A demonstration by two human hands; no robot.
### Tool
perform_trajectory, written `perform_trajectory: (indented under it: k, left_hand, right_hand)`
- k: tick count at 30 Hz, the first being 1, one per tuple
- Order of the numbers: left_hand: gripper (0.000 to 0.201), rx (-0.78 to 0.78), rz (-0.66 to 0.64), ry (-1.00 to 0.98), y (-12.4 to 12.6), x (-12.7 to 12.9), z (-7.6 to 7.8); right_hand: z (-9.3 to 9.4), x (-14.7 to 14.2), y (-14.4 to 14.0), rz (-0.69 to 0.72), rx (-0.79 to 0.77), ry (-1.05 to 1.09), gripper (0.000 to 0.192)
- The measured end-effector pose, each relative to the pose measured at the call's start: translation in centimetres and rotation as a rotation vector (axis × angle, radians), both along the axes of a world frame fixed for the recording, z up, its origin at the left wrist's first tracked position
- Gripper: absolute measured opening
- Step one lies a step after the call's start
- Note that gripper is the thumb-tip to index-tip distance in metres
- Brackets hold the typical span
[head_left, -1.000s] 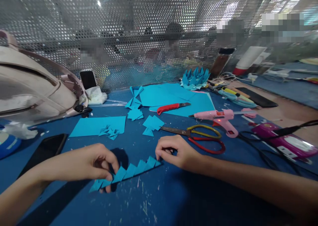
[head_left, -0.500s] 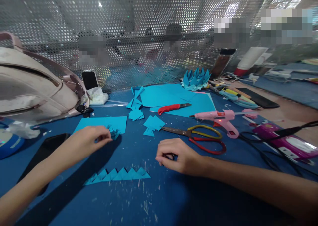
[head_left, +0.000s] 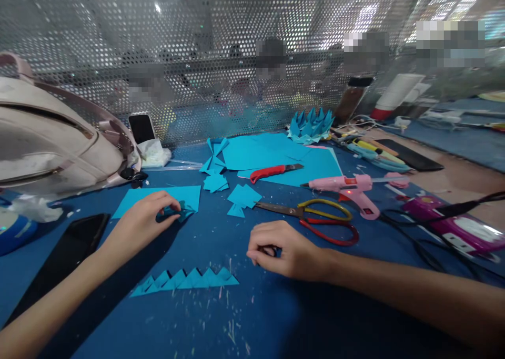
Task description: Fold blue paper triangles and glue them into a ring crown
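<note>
My left hand is over the left of the desk, its thumb and index finger closed around the near side of a small folded blue paper piece. That piece lies at the edge of a flat blue sheet. My right hand rests on the desk with curled fingers, and nothing shows in it. In front of my hands lies a zigzag strip of folded blue paper triangles. Beyond the right hand are scissors with yellow and red handles, their tips touching a cut blue paper piece.
A red utility knife lies on blue sheets. Behind stands a pointed blue paper crown. At right are a pink glue gun and a purple power strip with cables. A bag and a black phone occupy the left.
My left hand has shifted slightly and its thumb and index finger have come around the small folded paper piece. The right hand stays where it was.
</note>
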State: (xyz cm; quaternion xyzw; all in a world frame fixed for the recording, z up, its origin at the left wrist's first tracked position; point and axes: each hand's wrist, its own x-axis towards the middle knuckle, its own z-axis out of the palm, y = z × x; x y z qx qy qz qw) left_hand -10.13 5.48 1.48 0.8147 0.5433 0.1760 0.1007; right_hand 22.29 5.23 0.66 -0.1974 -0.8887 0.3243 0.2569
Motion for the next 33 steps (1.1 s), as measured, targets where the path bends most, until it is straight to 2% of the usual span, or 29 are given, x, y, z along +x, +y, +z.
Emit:
perform_trajectory:
  k: [9,13,16,20,24,28,31,33]
  left_hand:
    - [0.015,0.007,-0.023,-0.045,-0.1,0.3,-0.1]
    - [0.012,-0.047,0.024,-0.053,-0.1,0.4,0.0]
    - [0.016,-0.067,0.074,-0.055,-0.1,0.4,0.1]
    - [0.022,-0.093,0.083,-0.119,0.1,0.2,0.1]
    - [0.017,-0.146,0.105,-0.129,0.1,0.2,0.5]
    - [0.019,-0.115,0.116,-0.335,-0.6,1.6,1.7]
    - [0.019,-0.226,0.213,-0.539,-1.9,3.8,2.3]
    - [0.02,-0.33,0.214,-0.616,-2.8,5.6,2.3]
  right_hand:
    - [-0.1,0.1,0.0,0.008,-0.011,-0.006,0.028]
    - [-0.1,0.1,0.0,0.013,-0.007,-0.018,0.028]
    - [-0.1,0.1,0.0,0.013,-0.005,-0.022,0.028]
    - [-0.1,0.1,0.0,0.019,-0.003,-0.022,0.028]
    - [-0.2,0.1,0.0,0.023,-0.003,-0.023,0.028]
    - [-0.1,0.1,0.0,0.015,-0.007,-0.025,0.029]
    - [0.0,0.0,-0.1,-0.007,-0.039,-0.021,0.029]
    - [0.0,0.0,-0.1,-0.045,-0.112,-0.031,0.023]
